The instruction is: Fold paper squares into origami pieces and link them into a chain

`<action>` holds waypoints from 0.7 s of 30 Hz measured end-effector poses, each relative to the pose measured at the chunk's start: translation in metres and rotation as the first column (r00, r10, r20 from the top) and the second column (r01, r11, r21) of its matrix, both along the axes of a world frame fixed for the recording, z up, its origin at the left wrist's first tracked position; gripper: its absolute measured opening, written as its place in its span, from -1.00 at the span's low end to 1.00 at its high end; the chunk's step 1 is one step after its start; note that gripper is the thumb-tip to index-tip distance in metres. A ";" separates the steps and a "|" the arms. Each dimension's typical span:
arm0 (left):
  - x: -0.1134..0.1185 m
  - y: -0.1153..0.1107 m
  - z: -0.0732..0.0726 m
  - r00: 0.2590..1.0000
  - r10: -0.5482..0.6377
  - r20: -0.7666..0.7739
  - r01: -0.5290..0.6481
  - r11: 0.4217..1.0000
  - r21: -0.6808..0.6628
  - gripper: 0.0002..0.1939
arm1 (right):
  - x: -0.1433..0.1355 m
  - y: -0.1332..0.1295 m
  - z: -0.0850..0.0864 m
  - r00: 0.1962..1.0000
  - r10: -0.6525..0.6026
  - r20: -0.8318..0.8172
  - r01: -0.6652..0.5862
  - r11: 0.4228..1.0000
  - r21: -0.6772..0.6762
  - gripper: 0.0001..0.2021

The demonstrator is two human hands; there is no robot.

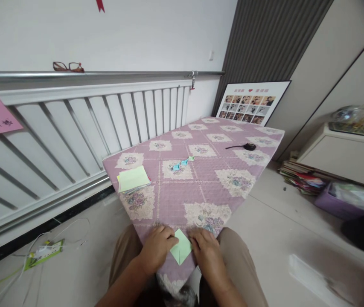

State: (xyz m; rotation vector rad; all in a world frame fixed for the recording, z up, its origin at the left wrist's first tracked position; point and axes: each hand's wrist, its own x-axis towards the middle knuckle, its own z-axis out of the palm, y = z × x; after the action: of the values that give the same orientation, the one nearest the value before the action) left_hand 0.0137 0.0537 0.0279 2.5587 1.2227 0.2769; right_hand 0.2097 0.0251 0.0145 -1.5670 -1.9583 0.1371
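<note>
A light green square of folding paper (181, 248), folded into a small diamond with a slit showing toward its lower corner, lies at the near corner of the table. At its left corner, my left hand (158, 247) pinches the edge between thumb and fingers. Fingers of my right hand (206, 248) are closed on the opposite corner. Farther up the cloth, two small blue folded paper pieces (176, 166) and a small green folded piece (191, 158) sit in a slanting row. A stack of coloured paper sheets (133, 179), light green on top, rests by the left edge.
A purple flowered tablecloth (175, 200) covers the table. On its far right lies a black spoon-shaped object (248, 146). A white radiator (120, 119) runs along the left side. A power strip (44, 254) with cables is on the floor; a purple bin (338, 204) stands right.
</note>
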 end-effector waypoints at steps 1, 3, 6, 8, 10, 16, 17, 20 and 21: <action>-0.001 0.000 0.000 1.000 0.005 0.017 -0.005 1.000 -0.013 -0.76 | 0.000 -0.002 0.002 0.999 0.032 -0.015 -0.032 0.999 0.001 -0.81; -0.003 -0.001 0.002 0.998 0.007 0.058 -0.004 0.999 -0.052 -0.73 | -0.001 -0.008 0.007 0.992 0.118 -0.048 -0.119 0.993 -0.022 -0.82; -0.007 -0.002 0.008 0.994 -0.021 0.106 0.030 0.996 -0.085 -0.63 | -0.004 -0.014 0.011 0.972 0.216 -0.093 -0.225 0.970 -0.089 -0.80; -0.010 -0.004 0.013 0.991 -0.042 0.126 0.053 0.995 -0.087 -0.58 | -0.006 -0.016 0.011 0.969 0.224 -0.107 -0.236 0.965 -0.117 -0.77; -0.012 -0.005 0.017 0.988 -0.057 0.141 0.071 0.993 -0.094 -0.56 | -0.006 -0.017 0.010 0.970 0.216 -0.112 -0.230 0.965 -0.124 -0.74; -0.011 -0.004 0.016 0.985 -0.048 0.166 0.070 0.989 -0.127 -0.65 | -0.005 -0.017 0.011 0.970 0.211 -0.124 -0.226 0.966 -0.125 -0.71; -0.012 -0.003 0.016 0.985 -0.044 0.168 0.067 0.989 -0.131 -0.69 | -0.005 -0.017 0.012 0.970 0.209 -0.125 -0.225 0.966 -0.125 -0.71; -0.013 0.000 0.013 0.980 -0.047 0.192 0.077 0.986 -0.150 -0.74 | -0.005 -0.017 0.012 0.969 0.209 -0.131 -0.225 0.967 -0.123 -0.70; -0.014 0.001 0.012 0.978 -0.050 0.204 0.083 0.984 -0.158 -0.74 | -0.006 -0.017 0.012 0.969 0.208 -0.134 -0.224 0.967 -0.121 -0.70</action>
State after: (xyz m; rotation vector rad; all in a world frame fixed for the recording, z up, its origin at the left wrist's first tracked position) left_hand -0.0002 0.0542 0.0402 2.3599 1.0386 0.3901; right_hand 0.2041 0.0080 0.0264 -1.3879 -2.0556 0.4528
